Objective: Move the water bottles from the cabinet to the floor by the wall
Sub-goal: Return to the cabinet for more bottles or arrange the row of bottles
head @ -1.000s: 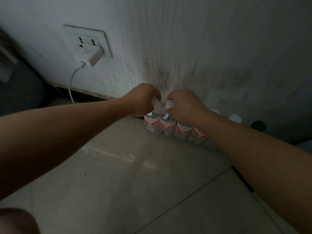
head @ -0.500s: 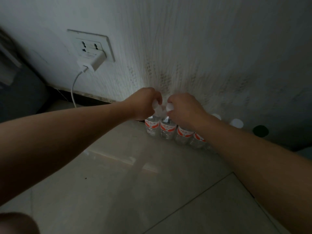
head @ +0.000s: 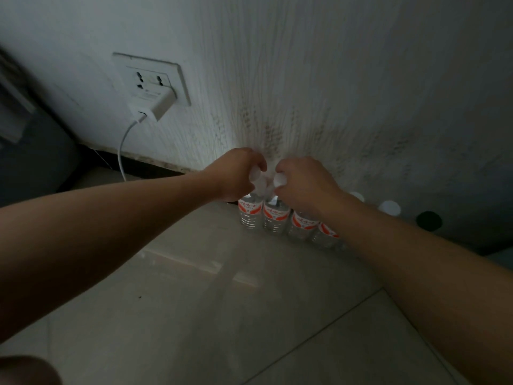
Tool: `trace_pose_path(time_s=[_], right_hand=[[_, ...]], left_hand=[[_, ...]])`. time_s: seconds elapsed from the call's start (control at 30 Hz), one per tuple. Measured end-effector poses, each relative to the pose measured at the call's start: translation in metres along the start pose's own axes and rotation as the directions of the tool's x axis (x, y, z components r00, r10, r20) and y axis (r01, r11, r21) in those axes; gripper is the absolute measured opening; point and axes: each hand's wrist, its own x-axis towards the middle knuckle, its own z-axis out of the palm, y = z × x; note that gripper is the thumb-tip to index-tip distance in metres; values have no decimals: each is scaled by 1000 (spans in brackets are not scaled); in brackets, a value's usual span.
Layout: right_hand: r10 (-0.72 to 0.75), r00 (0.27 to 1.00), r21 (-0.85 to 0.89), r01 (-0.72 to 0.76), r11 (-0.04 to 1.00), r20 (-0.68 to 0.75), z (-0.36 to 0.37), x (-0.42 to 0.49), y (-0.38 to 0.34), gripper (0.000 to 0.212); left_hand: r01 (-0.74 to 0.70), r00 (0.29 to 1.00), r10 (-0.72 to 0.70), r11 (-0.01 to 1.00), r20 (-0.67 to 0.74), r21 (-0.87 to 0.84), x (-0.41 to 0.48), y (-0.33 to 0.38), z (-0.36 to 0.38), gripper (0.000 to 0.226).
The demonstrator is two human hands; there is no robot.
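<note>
Several clear water bottles with red-and-white labels stand in a row on the tiled floor against the wall. My left hand [head: 240,175] is closed over the white cap of the leftmost bottle [head: 249,213]. My right hand [head: 301,184] is closed over the cap of the bottle beside it [head: 274,218]. Two more bottles [head: 302,225] stand to the right, partly hidden by my right forearm. Further right along the wall a white cap [head: 389,208] and a dark cap [head: 429,220] show; their bottles are hidden.
A wall socket [head: 155,77] holds a white charger [head: 152,107], whose cable [head: 122,151] hangs to the floor left of the bottles. A dark piece of furniture [head: 30,151] fills the left edge. Grey floor tiles [head: 211,315] spread out in front.
The view has drifted slightly, so the hands and bottles sit a little lower in the frame. Both hands stay closed on the bottle caps; the bottles have not moved.
</note>
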Motion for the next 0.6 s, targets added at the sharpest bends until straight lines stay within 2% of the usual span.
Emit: trace_pose_path(time_s=[0.3,0.47,0.6], right_hand=[[-3,1000,-8,3,1000,12,-2,-1,-2,30],[-20,1000,21,20,1000,19,-3,-2,-2,43],[-33,999,13,33,999,1,-3,-2,-1,43]], left_hand=[[15,1000,-15,1000,12,8,0,0,0,52],[17,1000,-18,1000,12,7,0,1,1,54],[23,1000,-23,1000,4,-3,0,1,-1,52]])
